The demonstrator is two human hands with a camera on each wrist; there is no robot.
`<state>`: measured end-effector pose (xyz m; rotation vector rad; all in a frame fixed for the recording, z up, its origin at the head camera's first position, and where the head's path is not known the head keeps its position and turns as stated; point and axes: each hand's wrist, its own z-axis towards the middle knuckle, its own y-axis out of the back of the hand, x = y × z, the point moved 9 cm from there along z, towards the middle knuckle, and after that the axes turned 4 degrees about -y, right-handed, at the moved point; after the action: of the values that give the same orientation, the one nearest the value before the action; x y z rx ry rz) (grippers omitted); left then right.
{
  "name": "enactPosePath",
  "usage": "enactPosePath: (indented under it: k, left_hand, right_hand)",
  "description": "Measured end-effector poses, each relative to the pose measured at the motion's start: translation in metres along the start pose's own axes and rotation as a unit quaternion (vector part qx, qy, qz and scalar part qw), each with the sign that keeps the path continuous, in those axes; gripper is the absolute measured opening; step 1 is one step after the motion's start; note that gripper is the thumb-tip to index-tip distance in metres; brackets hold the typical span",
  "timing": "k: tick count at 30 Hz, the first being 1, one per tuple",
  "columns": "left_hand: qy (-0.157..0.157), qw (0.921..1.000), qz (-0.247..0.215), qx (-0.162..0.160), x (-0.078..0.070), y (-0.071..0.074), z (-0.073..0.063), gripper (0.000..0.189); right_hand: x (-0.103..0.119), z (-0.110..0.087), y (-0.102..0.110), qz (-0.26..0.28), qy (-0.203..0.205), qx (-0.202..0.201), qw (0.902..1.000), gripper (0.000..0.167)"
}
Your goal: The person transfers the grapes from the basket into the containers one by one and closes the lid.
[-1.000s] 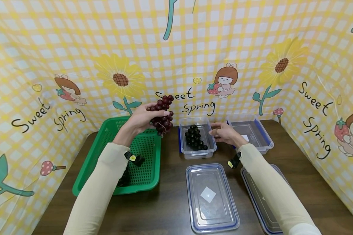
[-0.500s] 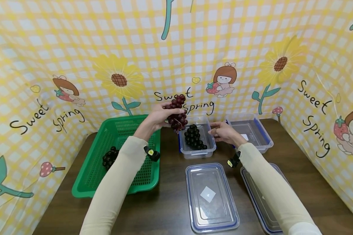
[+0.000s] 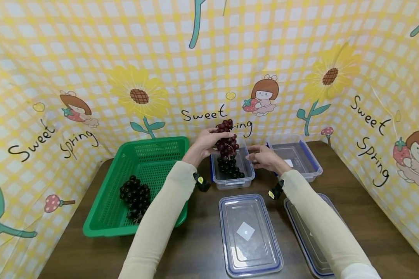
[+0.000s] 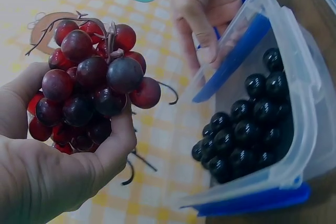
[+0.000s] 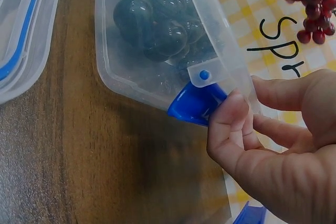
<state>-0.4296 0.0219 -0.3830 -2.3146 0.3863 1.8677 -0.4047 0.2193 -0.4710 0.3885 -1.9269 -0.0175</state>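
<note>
The left hand [image 3: 206,141] is found gripping red grapes [image 3: 227,146], held up to the left of the right hand [image 3: 265,158], whose fingers are at the blue clip [image 5: 195,104] of the adjacent clear container [image 3: 233,181] bearing black grapes [image 3: 230,168], pinching or merely touching, cannot tell.

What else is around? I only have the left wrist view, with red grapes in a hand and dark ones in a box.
Observer: A green basket stands on the person's left; the head view shows it.
Visitor: Is anything in it?
Observer: Yes, more dark grapes.
Visitor: And are there any lids about?
Observer: The head view shows two on the table: one lid with a white label, and a second lid partly hidden by the right sleeve.
</note>
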Motion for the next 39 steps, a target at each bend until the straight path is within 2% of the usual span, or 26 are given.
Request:
enactPosePath:
  k: [5,12,21,26,32,39]
  left_hand:
    - [0.013,0.9998,-0.018,-0.001,0.013,-0.015,0.007,0.067]
    - [0.008,0.9995,-0.030,-0.007,0.027,-0.030,0.014,0.077]
    - [0.012,0.9990,-0.037,-0.021,0.047,-0.037,0.020,0.061]
    - [0.008,0.9991,-0.032,-0.027,0.050,-0.039,0.021,0.056]
    - [0.023,0.9991,-0.031,-0.018,0.054,-0.045,0.021,0.058]
    - [0.015,0.9998,0.000,-0.012,0.051,-0.049,0.017,0.055]
  right_hand:
    - [-0.001,-0.001,0.001,-0.001,-0.004,-0.004,1.0000,0.062]
    - [-0.002,0.000,0.002,-0.001,-0.005,-0.004,1.0000,0.062]
    - [-0.002,0.002,0.001,0.000,0.001,0.003,1.0000,0.057]
    - [-0.002,0.002,0.003,0.000,0.000,-0.004,1.0000,0.058]
    - [-0.003,0.002,0.003,0.008,-0.001,-0.005,1.0000,0.064]
    - [-0.002,0.001,0.003,0.010,0.003,-0.002,0.9999,0.062]
